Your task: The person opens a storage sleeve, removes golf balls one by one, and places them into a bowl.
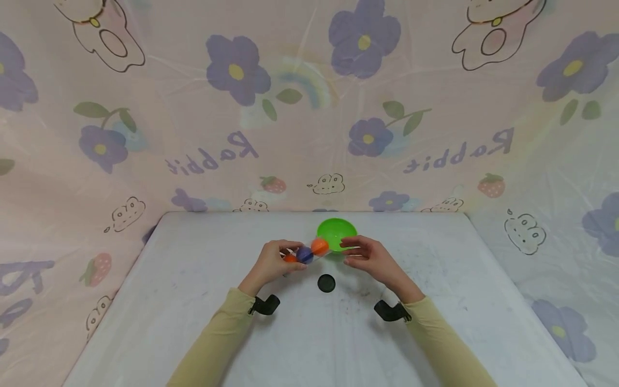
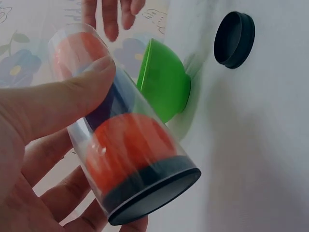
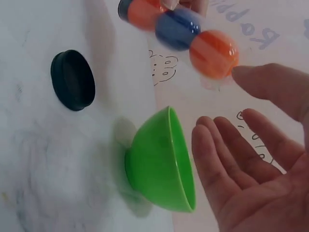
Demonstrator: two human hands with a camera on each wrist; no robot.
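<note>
My left hand (image 1: pixel 272 262) grips a clear plastic tube (image 2: pixel 129 99), thumb on the near side and fingers behind. Inside the tube an orange ball (image 3: pixel 214 54), a blue ball (image 3: pixel 177 29) and another orange ball (image 2: pixel 133 147) sit in a row. A black cap (image 2: pixel 154 193) closes the end nearer my left wrist; the other end tilts up towards the right. My right hand (image 1: pixel 371 259) holds nothing, with fingers spread and relaxed. Its thumb is right by the tube's far end in the right wrist view. Below and behind stands a green bowl (image 1: pixel 335 232).
A loose black cap (image 1: pixel 326 283) lies on the white table (image 1: pixel 329 344) in front of the bowl. Behind the table hangs a printed cloth (image 1: pixel 300 140), which also covers both sides. Black wrist mounts (image 1: pixel 267 305) stick out from the sleeves.
</note>
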